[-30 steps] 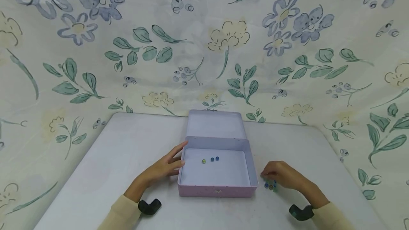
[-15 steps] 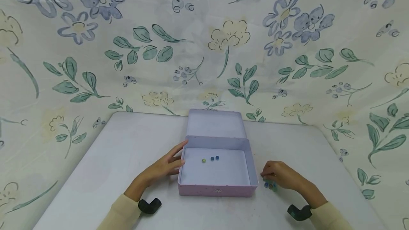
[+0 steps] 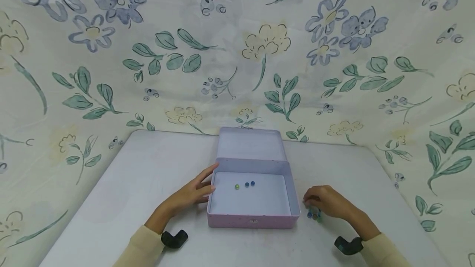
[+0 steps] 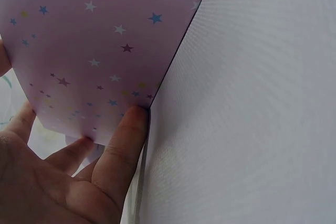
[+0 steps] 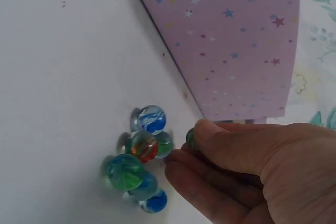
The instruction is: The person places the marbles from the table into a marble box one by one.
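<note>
A pink tin box (image 3: 253, 221) with small stars on its outside stands with its lid raised. Inside lie a green marble (image 3: 237, 186) and two blue marbles (image 3: 252, 183). My left hand (image 3: 189, 193) rests its spread fingers against the box's left side, fingertips at the rim and wall. To the right of the box, my right hand (image 3: 328, 202) pinches a green marble (image 5: 190, 138) between thumb and fingers, partly hidden by the thumb. Beside those fingers sits a cluster of several glass marbles on the table, among them a blue-and-white one (image 5: 152, 119) and a red-streaked one (image 5: 143, 147).
The box's lid (image 3: 250, 143) leans back toward the flowered cloth (image 3: 222, 52) behind the table. Box and marbles share one white table (image 3: 167, 147). A black wrist strap (image 3: 174, 239) shows at the left wrist, another (image 3: 348, 245) at the right.
My right hand has shifted only slightly beside the cluster. The left hand, the box and the marbles inside it look the same.
</note>
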A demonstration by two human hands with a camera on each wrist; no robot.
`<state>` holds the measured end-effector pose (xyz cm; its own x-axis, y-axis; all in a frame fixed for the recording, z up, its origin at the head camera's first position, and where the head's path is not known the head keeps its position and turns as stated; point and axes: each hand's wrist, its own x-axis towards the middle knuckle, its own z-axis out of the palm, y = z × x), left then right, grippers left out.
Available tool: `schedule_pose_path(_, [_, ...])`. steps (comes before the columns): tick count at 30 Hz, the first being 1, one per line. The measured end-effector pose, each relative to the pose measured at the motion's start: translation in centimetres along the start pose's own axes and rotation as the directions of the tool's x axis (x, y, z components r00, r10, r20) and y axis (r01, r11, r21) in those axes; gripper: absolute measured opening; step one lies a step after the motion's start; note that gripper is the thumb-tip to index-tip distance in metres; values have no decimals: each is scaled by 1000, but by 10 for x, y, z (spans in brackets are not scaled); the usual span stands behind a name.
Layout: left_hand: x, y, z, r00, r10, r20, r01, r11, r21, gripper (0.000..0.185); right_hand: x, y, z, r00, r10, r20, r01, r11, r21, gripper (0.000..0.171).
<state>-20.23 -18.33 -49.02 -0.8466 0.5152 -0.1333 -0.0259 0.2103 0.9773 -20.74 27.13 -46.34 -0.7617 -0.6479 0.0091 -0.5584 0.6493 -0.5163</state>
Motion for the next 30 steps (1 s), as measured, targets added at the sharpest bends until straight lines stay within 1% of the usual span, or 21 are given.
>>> schedule_pose_path(4, [-2,-1,0,1000,0,5,0,1000,-5,68,3,0,0,1000,-11,7,11,999,32,13])
schedule_pose_path(7, [-6,-4,5,1000,-12,6,12,1000,-16,68,4,-1,-1,1000,8,14,-8,999,36,14])
schedule_pose_path(9, [-8,-6,8,1000,-28,0,28,999,-24,68,3,-3,-3,1000,5,3,-6,1000,23,13])
schedule_pose_path(12, [-10,-7,11,999,-36,-5,36,999,-35,69,7,-6,-8,1000,-2,-24,2,1000,10,13])
schedule_pose_path(16, [-7,-5,10,1000,-23,-17,23,999,-28,68,16,-11,-19,998,-14,-64,15,1000,14,15])
schedule_pose_path(18, [-5,-5,9,1000,-15,-13,14,1000,-21,68,20,-14,-25,997,-9,-74,11,1000,23,16])
schedule_pose_path(21, [-3,-4,7,1000,-6,4,6,1000,-13,68,26,-19,-32,995,-23,-93,25,1000,18,17])
schedule_pose_path(23, [-2,-3,6,1000,-7,6,7,1000,-13,68,31,-23,-36,993,-39,-113,40,999,5,17])
schedule_pose_path(26, [-1,-1,5,1000,-18,-11,18,1000,-11,68,42,-32,-40,989,-63,-137,61,998,-17,17])
schedule_pose_path(30, [-1,2,2,999,-27,-24,26,1000,-7,67,57,-45,-44,986,-86,-143,84,996,-21,18])
